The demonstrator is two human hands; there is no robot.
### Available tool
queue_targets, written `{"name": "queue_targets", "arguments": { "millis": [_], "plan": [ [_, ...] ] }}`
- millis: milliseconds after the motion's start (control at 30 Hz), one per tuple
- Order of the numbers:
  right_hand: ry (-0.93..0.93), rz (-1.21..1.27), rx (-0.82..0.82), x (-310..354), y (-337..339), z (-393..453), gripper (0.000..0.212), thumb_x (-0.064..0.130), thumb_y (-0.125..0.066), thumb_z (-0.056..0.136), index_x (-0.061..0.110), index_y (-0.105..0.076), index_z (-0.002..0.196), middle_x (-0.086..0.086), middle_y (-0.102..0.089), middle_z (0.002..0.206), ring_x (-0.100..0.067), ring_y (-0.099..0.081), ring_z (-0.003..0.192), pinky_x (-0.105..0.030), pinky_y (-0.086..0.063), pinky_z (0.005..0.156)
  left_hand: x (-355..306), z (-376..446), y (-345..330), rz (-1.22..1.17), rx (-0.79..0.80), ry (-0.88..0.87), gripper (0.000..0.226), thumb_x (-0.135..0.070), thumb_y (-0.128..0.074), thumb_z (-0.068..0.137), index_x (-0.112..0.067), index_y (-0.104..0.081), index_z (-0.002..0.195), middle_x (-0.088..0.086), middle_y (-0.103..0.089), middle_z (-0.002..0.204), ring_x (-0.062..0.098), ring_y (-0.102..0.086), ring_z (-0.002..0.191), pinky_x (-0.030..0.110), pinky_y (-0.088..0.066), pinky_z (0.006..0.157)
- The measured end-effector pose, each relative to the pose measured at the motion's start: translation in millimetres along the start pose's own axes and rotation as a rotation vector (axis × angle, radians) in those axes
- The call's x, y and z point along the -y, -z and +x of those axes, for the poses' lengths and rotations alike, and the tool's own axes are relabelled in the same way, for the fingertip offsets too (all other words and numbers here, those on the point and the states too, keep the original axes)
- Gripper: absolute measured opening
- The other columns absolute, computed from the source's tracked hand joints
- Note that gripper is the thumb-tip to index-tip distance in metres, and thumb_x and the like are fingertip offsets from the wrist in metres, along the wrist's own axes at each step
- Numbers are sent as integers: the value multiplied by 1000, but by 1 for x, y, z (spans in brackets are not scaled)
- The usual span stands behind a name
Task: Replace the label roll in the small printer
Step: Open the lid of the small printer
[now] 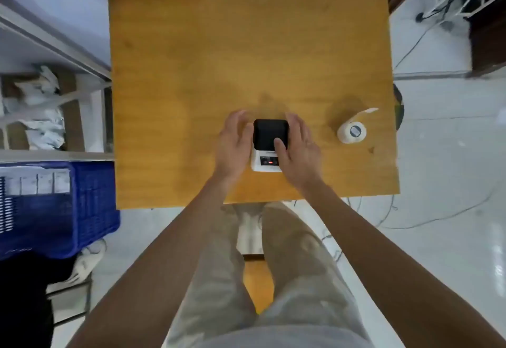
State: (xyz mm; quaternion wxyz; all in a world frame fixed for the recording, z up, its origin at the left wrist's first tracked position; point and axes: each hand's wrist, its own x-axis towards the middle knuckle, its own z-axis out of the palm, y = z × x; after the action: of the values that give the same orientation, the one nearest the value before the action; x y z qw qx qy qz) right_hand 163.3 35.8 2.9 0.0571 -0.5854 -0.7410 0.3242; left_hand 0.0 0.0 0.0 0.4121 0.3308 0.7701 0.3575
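Observation:
A small printer with a black lid and a white base stands near the front edge of the wooden table; a red light shows on its front panel. My left hand is beside its left side, fingers spread, and I cannot tell whether it touches the printer. My right hand cups the right side, with the thumb resting on the black lid. A white label roll lies on the table to the right, its loose end trailing away from me.
A blue plastic crate sits on the floor at the left, beside a white shelf frame holding crumpled paper. Cables run over the floor at the right. My legs are under the table's front edge.

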Motion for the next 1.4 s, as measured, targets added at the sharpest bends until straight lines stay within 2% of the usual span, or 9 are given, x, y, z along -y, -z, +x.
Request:
{"name": "queue_targets", "arguments": {
  "millis": [133, 300, 533, 667, 767, 900, 1033, 1167, 1400],
  "plan": [
    [158, 101, -162, -21, -32, 7, 63, 42, -39, 106, 15, -33, 162, -5, -45, 162, -24, -44, 148, -49, -39, 113, 27, 5, -29, 171, -123, -267, 48, -36, -40, 108, -18, -55, 149, -5, -59, 151, 3, -60, 125, 25, -50, 98],
    [217, 148, -318, -36, -51, 10, 59, 38, -39, 109, 16, -34, 163, 2, -54, 154, -18, -50, 139, -46, -39, 109, 58, 9, -41, 113, -205, -470, 42, -30, -49, 109, -11, -58, 145, -1, -68, 138, 13, -68, 116, 43, -58, 94],
    [262, 235, -334, -46, -62, 11, 59, 39, -30, 106, 30, -27, 165, 10, -51, 156, -14, -52, 136, -51, -38, 113, 65, 6, -50, 308, -332, -605, 46, -35, -32, 110, -18, -55, 147, -4, -72, 100, 17, -65, 75, 35, -48, 60],
    [267, 198, -360, -46, -66, 12, 51, 42, -25, 111, 40, -24, 163, 18, -46, 158, -7, -42, 144, -31, -23, 114, 69, 2, -54, 431, -407, -566, 50, -42, -29, 108, -30, -48, 153, -4, -75, 103, 27, -68, 82, 38, -46, 64],
    [275, 201, -352, -47, -70, 0, 50, 42, -25, 112, 34, -27, 161, 10, -52, 154, -18, -44, 143, -33, -25, 107, 73, -9, -55, 486, -379, -607, 50, -41, -34, 109, -27, -43, 156, 0, -77, 115, 30, -70, 96, 39, -46, 72],
    [214, 159, -363, -45, -74, -9, 66, 51, -18, 106, 18, -35, 160, -6, -33, 169, -27, -29, 156, -45, -26, 123, 73, -27, -49, 477, -384, -542, 50, -42, -36, 108, -24, -53, 151, 8, -79, 113, 36, -71, 102, 41, -55, 81],
    [119, 159, -423, -44, -76, -24, 41, 24, -29, 109, 3, -61, 125, -18, -59, 133, -34, -53, 127, -41, -41, 104, 72, -50, -47, 442, -403, -497, 49, -43, -38, 109, -19, -60, 145, 13, -79, 110, 36, -72, 100, 36, -49, 73],
    [172, 262, -451, -49, -71, -30, 42, 24, -30, 111, 7, -63, 92, -16, -68, 103, -33, -61, 104, -42, -46, 91, 77, -49, -46, 350, -415, -505, 46, -45, -44, 106, -19, -68, 136, 8, -79, 116, 30, -72, 101, 36, -55, 80],
    [257, 249, -345, -63, -65, -14, 43, 28, -30, 107, 13, -68, 120, -7, -66, 125, -24, -58, 119, -42, -46, 104, 79, -31, -43, 97, -417, -482, 29, -43, -58, 101, -18, -73, 106, -2, -77, 107, 18, -67, 90, 23, -42, 62]
  ]
}}
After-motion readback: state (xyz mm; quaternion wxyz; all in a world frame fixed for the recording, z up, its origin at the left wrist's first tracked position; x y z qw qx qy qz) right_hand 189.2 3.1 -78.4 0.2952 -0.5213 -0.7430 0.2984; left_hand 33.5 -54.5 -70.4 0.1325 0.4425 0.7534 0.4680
